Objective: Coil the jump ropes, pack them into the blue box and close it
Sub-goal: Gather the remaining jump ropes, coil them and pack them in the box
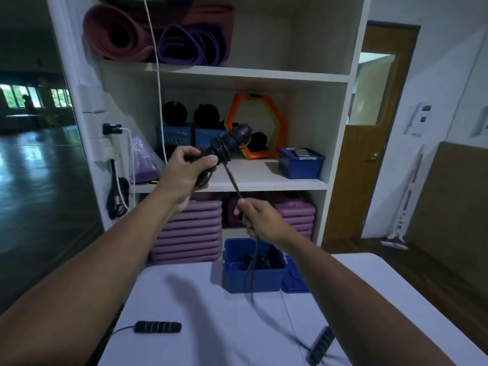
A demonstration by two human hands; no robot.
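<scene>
Cord of a black jump rope [227, 145] is wound in several turns round its own handles. I see my left hand [191, 170] gripping that bundle, fingers and thumb curled about it, raised above the far edge of the table [211, 313]. My right hand [264, 219] pinches the free cord [232, 180] just below the bundle, so the stretch between both hands runs taut and slanted. The blue box [253, 277] stands open at the table's far edge with dark coiled rope inside it. Below the right hand the cord hangs down in front of this box and trails onto the table, blurred. The blue lid [294, 282] lies just beside the box on its right; whether they touch I cannot tell. A ribbed handle [157, 327] lies near the table's near left corner, its thin cord running off the left edge. A second handle [322, 344], blurred, lies tilted near the near right edge.
</scene>
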